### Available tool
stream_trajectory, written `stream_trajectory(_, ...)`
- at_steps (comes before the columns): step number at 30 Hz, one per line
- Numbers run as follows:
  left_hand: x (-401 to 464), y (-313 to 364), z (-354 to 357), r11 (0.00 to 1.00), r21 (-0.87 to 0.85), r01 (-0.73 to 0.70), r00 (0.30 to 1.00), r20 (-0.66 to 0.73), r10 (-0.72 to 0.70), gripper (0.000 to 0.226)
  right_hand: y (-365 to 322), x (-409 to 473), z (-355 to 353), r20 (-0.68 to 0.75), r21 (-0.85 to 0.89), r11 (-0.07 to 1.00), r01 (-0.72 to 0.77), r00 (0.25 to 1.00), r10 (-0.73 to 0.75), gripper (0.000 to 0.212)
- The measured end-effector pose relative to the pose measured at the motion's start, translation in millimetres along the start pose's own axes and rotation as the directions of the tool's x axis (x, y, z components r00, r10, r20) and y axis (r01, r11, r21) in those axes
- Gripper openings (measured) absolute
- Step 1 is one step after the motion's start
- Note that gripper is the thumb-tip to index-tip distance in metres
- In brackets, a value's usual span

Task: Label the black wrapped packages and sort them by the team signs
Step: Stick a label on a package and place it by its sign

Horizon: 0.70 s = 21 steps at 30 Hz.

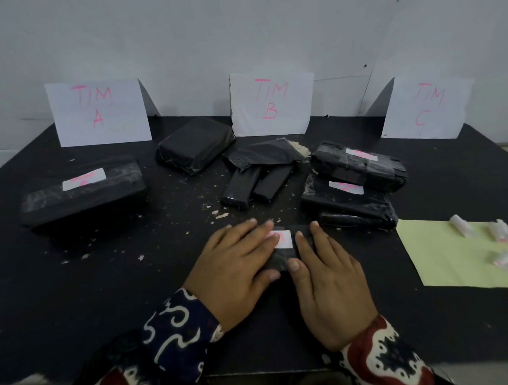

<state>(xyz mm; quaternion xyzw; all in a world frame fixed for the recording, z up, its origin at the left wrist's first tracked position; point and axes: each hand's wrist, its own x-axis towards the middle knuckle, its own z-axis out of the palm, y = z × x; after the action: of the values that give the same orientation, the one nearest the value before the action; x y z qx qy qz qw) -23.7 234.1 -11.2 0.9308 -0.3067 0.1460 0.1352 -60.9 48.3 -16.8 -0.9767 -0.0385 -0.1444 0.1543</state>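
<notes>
Both hands, left hand (231,269) and right hand (331,287), lie flat with straight fingers pressing a labelled black package (281,259) at lower centre of the desk (106,284).

We see our left hand (232,268) and right hand (334,287) lying flat, fingers straight, pressing a white label (281,239) onto a small black package (278,259) at six o'clock. Team signs (271,104) stand at twelve; labelled packages (358,167) lie at two and at nine.
</notes>
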Motion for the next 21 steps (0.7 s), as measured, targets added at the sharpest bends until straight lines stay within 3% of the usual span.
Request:
stream_trajectory(2, -2.7, -2.5, 4.3, 0.999, 0.044, -0.005, 0.998, 0.062, 0.003, 0.059, 0.4, 0.4, 0.2, 0.039, -0.046, 0.999, -0.008, 0.999, 0.01, 0.062)
stream_trajectory(6, -4.7, -6.0, 0.5, 1.0, 0.009, 0.015, 0.999, 0.034, -0.016, 0.06, 2.5, 0.5, -0.9, 0.057, -0.038, 0.999, -0.019, 0.998, 0.021, 0.065)
stream_trajectory(12, 4.5, 18.1, -6.9, 0.991, 0.134, -0.008, 0.998, 0.066, -0.001, 0.064, 6.8, -0.1, -3.0, 0.045, 0.213, 0.977, -0.016, 0.999, 0.007, 0.072)
stream_trajectory(17, 12.3, 38.5, 11.2, 0.98, 0.191, 0.045, 0.995, 0.081, -0.062, 0.061, 9.9, 0.3, -5.6, 0.055, 0.327, 0.943, -0.065, 0.997, 0.049, 0.069)
stream_trajectory(21, 13.9, 31.4, 8.9, 0.979, 0.203, 0.0, 0.998, 0.065, -0.014, 0.057, 10.9, 0.2, -4.4, 0.022, 0.37, 0.927, -0.061, 0.998, 0.057, 0.068)
